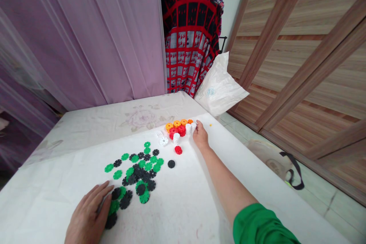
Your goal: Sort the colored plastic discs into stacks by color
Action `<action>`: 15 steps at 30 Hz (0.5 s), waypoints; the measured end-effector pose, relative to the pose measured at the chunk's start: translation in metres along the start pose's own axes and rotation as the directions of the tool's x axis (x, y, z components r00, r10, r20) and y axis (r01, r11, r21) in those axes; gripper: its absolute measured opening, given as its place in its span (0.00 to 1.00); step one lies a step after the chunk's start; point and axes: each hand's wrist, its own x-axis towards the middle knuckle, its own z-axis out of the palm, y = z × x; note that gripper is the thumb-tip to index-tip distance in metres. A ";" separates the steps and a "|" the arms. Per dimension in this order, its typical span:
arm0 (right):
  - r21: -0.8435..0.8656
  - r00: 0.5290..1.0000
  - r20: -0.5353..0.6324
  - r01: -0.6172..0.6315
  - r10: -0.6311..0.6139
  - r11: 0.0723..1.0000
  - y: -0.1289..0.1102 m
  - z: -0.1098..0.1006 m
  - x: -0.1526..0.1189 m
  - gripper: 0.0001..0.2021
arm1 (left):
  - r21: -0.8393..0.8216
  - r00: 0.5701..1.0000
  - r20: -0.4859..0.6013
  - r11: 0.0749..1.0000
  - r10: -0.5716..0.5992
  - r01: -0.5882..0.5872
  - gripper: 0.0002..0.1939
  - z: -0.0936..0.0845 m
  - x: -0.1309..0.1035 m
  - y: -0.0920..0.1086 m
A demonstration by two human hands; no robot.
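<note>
On the left of the table, my left hand (90,213) lies with fingers stretched out beside loose green and black notched plastic discs. Its thumb and fingertips reach the edge of a black disc (111,221) and a green disc (113,206). Further off, my right hand (201,137) closes around the side of a stack of white discs (193,126); some of its fingers are hidden. Another white stack (188,129) stands beside it. Stacks of red discs (182,130) and yellow-orange discs (177,123) adjoin these, with an orange stack (190,121) behind.
Green and black discs (140,173) spread over the white-covered table (183,206). A single black disc (171,164), a red stack (178,150) and white discs (163,141) lie nearer the middle. A white plastic bag (219,87) stands at the far right corner, by wooden wardrobe doors (286,53).
</note>
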 end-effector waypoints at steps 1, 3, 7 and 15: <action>0.006 1.000 -0.001 0.003 -0.003 1.000 0.000 0.000 0.000 0.29 | -0.001 1.000 0.003 1.000 -0.006 0.006 0.24 0.000 0.000 0.000; 0.012 1.000 -0.003 0.006 -0.005 1.000 0.002 -0.002 0.000 0.29 | -0.001 1.000 0.008 1.000 -0.017 0.017 0.24 -0.001 0.001 0.001; -0.005 1.000 -0.008 -0.001 0.001 1.000 0.009 -0.009 0.005 0.28 | -0.018 0.999 0.014 0.999 -0.030 0.030 0.24 -0.004 0.002 0.003; -0.052 0.988 0.127 0.092 -0.085 0.994 0.014 -0.028 0.026 0.29 | -0.043 0.999 0.022 0.998 -0.043 0.044 0.22 0.004 -0.005 -0.008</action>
